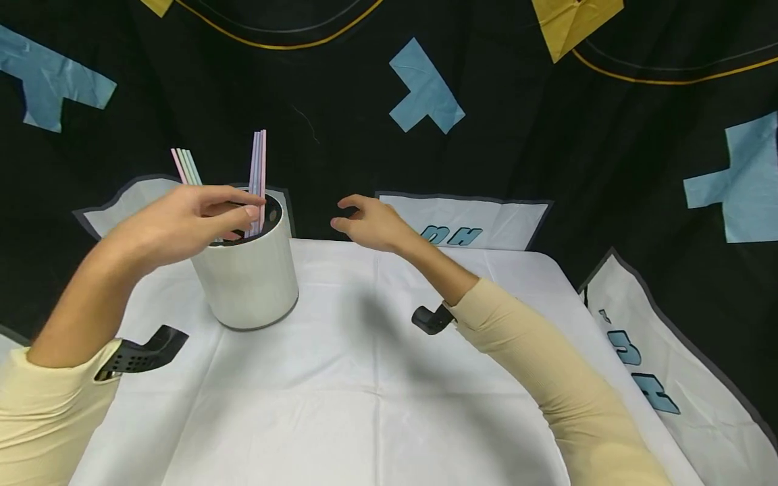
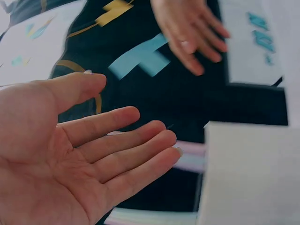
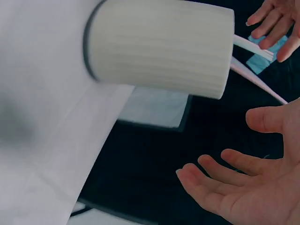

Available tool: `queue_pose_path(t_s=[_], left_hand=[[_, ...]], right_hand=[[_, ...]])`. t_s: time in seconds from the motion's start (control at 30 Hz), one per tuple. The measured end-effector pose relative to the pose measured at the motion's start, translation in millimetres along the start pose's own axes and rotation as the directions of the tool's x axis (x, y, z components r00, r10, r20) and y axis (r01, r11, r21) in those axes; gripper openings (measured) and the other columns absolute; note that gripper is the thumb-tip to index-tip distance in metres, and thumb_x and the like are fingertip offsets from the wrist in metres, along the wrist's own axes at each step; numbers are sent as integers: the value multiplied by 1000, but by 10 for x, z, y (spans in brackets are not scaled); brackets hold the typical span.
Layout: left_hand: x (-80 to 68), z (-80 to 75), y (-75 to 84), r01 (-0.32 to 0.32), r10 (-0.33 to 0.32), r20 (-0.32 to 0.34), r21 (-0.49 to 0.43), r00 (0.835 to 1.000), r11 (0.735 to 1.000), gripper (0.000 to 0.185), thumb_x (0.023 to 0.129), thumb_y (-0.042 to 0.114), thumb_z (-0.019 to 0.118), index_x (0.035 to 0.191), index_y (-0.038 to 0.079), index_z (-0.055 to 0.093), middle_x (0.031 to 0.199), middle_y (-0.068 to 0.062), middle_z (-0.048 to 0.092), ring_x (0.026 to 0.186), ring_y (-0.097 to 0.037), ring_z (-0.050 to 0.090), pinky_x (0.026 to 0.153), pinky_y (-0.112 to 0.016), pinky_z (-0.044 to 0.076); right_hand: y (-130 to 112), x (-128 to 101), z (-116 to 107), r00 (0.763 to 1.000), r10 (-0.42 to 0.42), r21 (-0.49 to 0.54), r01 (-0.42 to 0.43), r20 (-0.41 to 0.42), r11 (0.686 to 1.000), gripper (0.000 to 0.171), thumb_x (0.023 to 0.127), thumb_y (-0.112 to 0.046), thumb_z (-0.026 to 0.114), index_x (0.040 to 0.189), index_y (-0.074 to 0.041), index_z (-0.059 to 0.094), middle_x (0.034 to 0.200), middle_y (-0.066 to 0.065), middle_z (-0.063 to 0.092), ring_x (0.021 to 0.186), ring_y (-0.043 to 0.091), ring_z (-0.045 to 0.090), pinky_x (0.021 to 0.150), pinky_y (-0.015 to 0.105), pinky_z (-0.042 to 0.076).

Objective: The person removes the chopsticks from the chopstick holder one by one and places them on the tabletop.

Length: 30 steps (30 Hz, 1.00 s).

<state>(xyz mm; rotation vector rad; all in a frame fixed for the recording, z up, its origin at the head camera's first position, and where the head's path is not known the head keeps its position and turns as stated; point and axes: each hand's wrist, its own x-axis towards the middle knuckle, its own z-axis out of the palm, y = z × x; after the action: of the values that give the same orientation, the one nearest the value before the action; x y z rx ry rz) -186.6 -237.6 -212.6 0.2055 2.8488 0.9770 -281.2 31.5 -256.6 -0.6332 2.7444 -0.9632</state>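
A white round container (image 1: 255, 287) with a dark inner rim stands upright on the table. Two bunches of thin pastel straws poke out of it: pink and lilac ones (image 1: 258, 158) on the right, pink and green ones (image 1: 187, 167) on the left. Over the container's mouth, my left hand (image 1: 188, 219) overlaps the right bunch in the head view; the left wrist view shows its fingers (image 2: 133, 164) extended, with nothing in the palm. To the container's right, my right hand (image 1: 377, 226) hovers above the table's far edge, fingers loosely spread and holding nothing, as the right wrist view confirms.
White cloth covers the table (image 1: 328, 405). Behind it hangs a black curtain (image 1: 340, 148) with light blue patches (image 1: 428, 88) and yellow ones (image 1: 574, 23). White lettered panels (image 1: 498, 219) border the table at the back and right. Black wrist mounts (image 1: 148, 351) sit at both sleeves.
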Motion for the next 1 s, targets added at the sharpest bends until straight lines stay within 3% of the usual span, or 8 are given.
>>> queue_pose_path(t_s=[0.13,0.23,0.37,0.47,0.57,0.67,0.83,1.0], left_hand=[[-62,-203,-167,57,-65,-99,-78,993,995,77,99,67,44,157,16,39,147,-25,53,131,-48,52,108,-77,30],[-81,-296,-320,54,-90,-225,-160,970,986,77,99,66,43,156,15,40,144,-21,58,117,-25,67,113,-67,34],[-64,-347,-530,33,-158,-405,-299,901,954,71,100,60,43,154,14,44,144,-13,61,92,8,67,95,-23,55],[-43,-340,-664,27,-248,-469,-429,848,903,68,100,58,44,154,17,45,150,-8,55,109,0,68,77,-6,52],[-11,-304,-771,36,-322,-473,-519,820,854,63,101,55,44,154,21,44,156,-3,49,131,-11,59,84,-5,49],[38,-257,-877,40,-355,-436,-583,827,811,64,100,55,45,156,25,41,160,-3,43,137,-13,54,93,-9,47],[122,-166,-1042,53,-350,-324,-663,879,747,73,97,58,50,159,24,35,166,-8,32,142,-17,47,97,-12,46],[216,-57,-1117,65,-310,-273,-646,910,760,74,101,55,46,162,17,26,168,-14,23,149,-27,37,112,-29,40]], right_hand=[[-157,132,71,1000,2,54,-2,-5,999,51,101,-40,59,146,-17,54,142,6,61,125,22,60,105,45,50],[-278,221,132,1000,25,86,-26,11,996,51,101,-40,59,146,-18,53,152,6,51,131,24,56,109,47,48],[-421,330,224,998,63,158,-66,25,985,50,102,-39,57,147,-19,51,156,6,46,125,25,61,107,43,51],[-511,406,321,996,86,243,-86,12,966,48,103,-37,57,147,-19,52,154,5,49,117,27,67,103,41,54],[-566,470,429,994,106,328,-98,-7,940,47,103,-36,57,146,-18,53,151,4,52,121,26,65,101,40,56],[-587,521,534,990,141,394,-121,-21,911,48,103,-38,58,146,-18,52,150,4,54,126,25,61,99,40,57],[-569,607,693,975,219,458,-174,-47,872,52,101,-43,60,146,-20,52,149,4,55,129,25,60,98,39,57],[-539,640,819,970,240,503,-185,-48,844,51,100,-45,60,145,-22,55,148,2,56,128,23,60,100,42,56]])
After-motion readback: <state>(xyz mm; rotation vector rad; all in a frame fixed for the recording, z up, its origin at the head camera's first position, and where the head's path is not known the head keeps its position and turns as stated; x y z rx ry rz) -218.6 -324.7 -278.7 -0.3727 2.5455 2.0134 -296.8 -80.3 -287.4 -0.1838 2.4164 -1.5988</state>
